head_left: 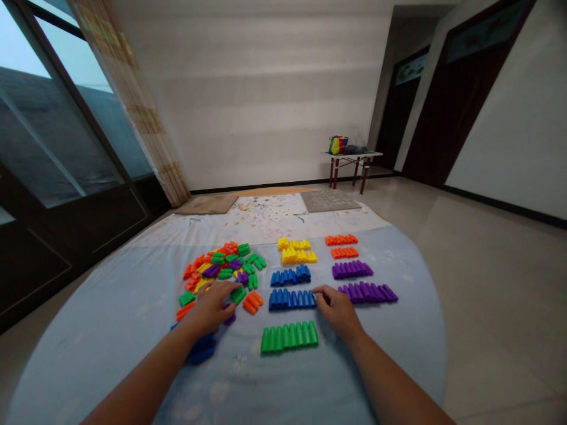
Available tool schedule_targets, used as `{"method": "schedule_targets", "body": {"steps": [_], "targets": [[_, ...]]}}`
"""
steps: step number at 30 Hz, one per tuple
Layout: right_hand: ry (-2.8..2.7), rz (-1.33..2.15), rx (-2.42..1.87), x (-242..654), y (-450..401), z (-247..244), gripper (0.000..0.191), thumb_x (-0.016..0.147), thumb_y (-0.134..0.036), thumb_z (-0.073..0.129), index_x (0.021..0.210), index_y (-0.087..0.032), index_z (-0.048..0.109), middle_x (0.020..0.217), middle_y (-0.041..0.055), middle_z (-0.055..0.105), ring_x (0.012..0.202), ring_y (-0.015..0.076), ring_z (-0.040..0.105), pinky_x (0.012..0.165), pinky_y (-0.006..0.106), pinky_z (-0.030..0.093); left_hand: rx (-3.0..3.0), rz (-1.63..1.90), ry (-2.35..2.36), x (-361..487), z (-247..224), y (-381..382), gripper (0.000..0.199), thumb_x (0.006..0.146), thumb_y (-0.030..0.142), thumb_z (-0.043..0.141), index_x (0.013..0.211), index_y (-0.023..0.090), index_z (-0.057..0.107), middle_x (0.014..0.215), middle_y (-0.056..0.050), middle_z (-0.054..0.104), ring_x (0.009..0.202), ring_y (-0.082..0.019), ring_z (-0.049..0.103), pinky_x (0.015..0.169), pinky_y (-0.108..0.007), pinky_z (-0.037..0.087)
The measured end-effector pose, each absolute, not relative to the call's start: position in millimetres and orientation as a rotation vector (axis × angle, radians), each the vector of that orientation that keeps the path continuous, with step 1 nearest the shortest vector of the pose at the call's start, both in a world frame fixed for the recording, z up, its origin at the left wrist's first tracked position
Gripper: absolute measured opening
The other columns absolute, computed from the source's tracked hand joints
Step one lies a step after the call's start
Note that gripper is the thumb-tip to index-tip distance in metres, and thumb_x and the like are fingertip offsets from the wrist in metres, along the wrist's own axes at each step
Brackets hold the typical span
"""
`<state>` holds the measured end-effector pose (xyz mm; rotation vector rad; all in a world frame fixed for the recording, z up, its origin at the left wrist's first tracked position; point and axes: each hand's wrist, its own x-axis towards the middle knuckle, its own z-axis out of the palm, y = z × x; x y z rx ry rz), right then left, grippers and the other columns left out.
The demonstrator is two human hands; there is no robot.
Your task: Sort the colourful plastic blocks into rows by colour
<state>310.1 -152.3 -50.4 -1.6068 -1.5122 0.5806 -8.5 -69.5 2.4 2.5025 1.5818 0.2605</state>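
Note:
My left hand (215, 304) is at the right side of a mixed pile of small ridged plastic pieces (225, 273). Its thumb and forefinger are apart, close to a green piece (239, 295); whether they touch it is unclear. An orange piece (253, 303) lies just to the right. My right hand (337, 308) has its thumb and fingertips together at the right end of a blue row (290, 299). What sits in that pinch, if anything, is hidden. Nearer me lies a green row (289, 337). A purple row (370, 293) extends behind and right of the right hand.
Farther back are another blue row (291, 275), yellow rows (299, 256), a second purple row (352, 270) and orange rows (344, 252). Blue pieces (202, 349) lie under my left forearm. A pale blue cloth (133, 307) covers the table. A small table (354, 156) stands by the wall.

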Motion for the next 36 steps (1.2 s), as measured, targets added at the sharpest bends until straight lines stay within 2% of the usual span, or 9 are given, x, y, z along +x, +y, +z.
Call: {"method": "schedule_targets", "body": {"steps": [5, 9, 12, 17, 23, 32, 36], "targets": [[-1.513, 0.558, -1.62, 310.7, -152.9, -49.4, 0.029, 0.079, -0.028, 0.044, 0.092, -0.018, 0.069, 0.072, 0.004, 0.069, 0.068, 0.0184, 0.063, 0.063, 0.027, 0.043, 2.555, 0.081, 1.551, 1.1, 8.4, -60.5, 0.044, 0.073, 0.029, 0.057, 0.117, 0.029, 0.058, 0.124, -0.007, 0.056, 0.118, -0.026, 0.047, 0.106, -0.047, 0.025], [-1.515, 0.566, -1.625, 311.1, -153.9, -47.4, 0.03, 0.079, -0.028, 0.044, 0.093, -0.018, 0.069, 0.071, 0.0036, 0.069, 0.067, 0.0178, 0.063, 0.064, 0.026, 0.043, 2.558, 0.087, 1.598, 2.0, 15.8, -55.4, 0.043, 0.074, 0.029, 0.057, 0.117, 0.025, 0.059, 0.118, -0.01, 0.058, 0.115, -0.028, 0.048, 0.104, -0.049, 0.026], [-1.506, 0.574, -1.608, 311.2, -153.8, -47.3, 0.029, 0.079, -0.027, 0.045, 0.093, -0.018, 0.069, 0.071, 0.003, 0.069, 0.067, 0.017, 0.062, 0.064, 0.026, 0.043, 2.53, 0.219, 1.617, 0.8, 21.1, -69.0, 0.044, 0.077, 0.035, 0.054, 0.12, 0.022, 0.056, 0.117, -0.011, 0.057, 0.114, -0.028, 0.048, 0.101, -0.046, 0.031], [-1.503, 0.581, -1.599, 310.7, -153.2, -47.5, 0.028, 0.079, -0.026, 0.046, 0.092, -0.017, 0.069, 0.072, 0.0033, 0.069, 0.067, 0.0165, 0.062, 0.064, 0.025, 0.043, 2.331, 0.306, 1.397, 9.4, 15.0, -119.8, 0.044, 0.079, 0.047, 0.053, 0.117, 0.025, 0.056, 0.118, -0.007, 0.056, 0.11, -0.023, 0.049, 0.1, -0.038, 0.037], [-1.507, 0.569, -1.57, 310.9, -155.6, -45.1, 0.029, 0.079, -0.027, 0.044, 0.091, -0.016, 0.068, 0.069, 0.0026, 0.067, 0.064, 0.0158, 0.061, 0.06, 0.025, 0.041, 2.175, 0.21, 1.349, 24.4, -1.5, -147.9, 0.044, 0.076, 0.04, 0.056, 0.117, 0.025, 0.054, 0.116, -0.006, 0.056, 0.101, -0.02, 0.054, 0.096, -0.035, 0.04], [-1.447, 0.468, -1.584, 315.1, -157.4, -39.1, 0.033, 0.081, -0.03, 0.042, 0.094, -0.014, 0.068, 0.059, 0.0008, 0.061, 0.056, 0.0142, 0.056, 0.056, 0.024, 0.039, 2.115, 0.151, 1.365, 25.1, 3.9, -150.5, 0.047, 0.07, 0.037, 0.061, 0.115, 0.023, 0.053, 0.101, -0.004, 0.058, 0.09, -0.019, 0.055, 0.086, -0.032, 0.043], [-1.457, 0.483, -1.572, 315.0, -157.8, -39.0, 0.033, 0.081, -0.03, 0.042, 0.094, -0.014, 0.068, 0.06, 0.0011, 0.062, 0.057, 0.0143, 0.056, 0.056, 0.024, 0.039, 2.107, 0.098, 1.392, 28.4, 2.1, -151.1, 0.051, 0.07, 0.037, 0.061, 0.119, 0.024, 0.051, 0.104, -0.004, 0.059, 0.09, -0.019, 0.056, 0.084, -0.032, 0.042]]}}
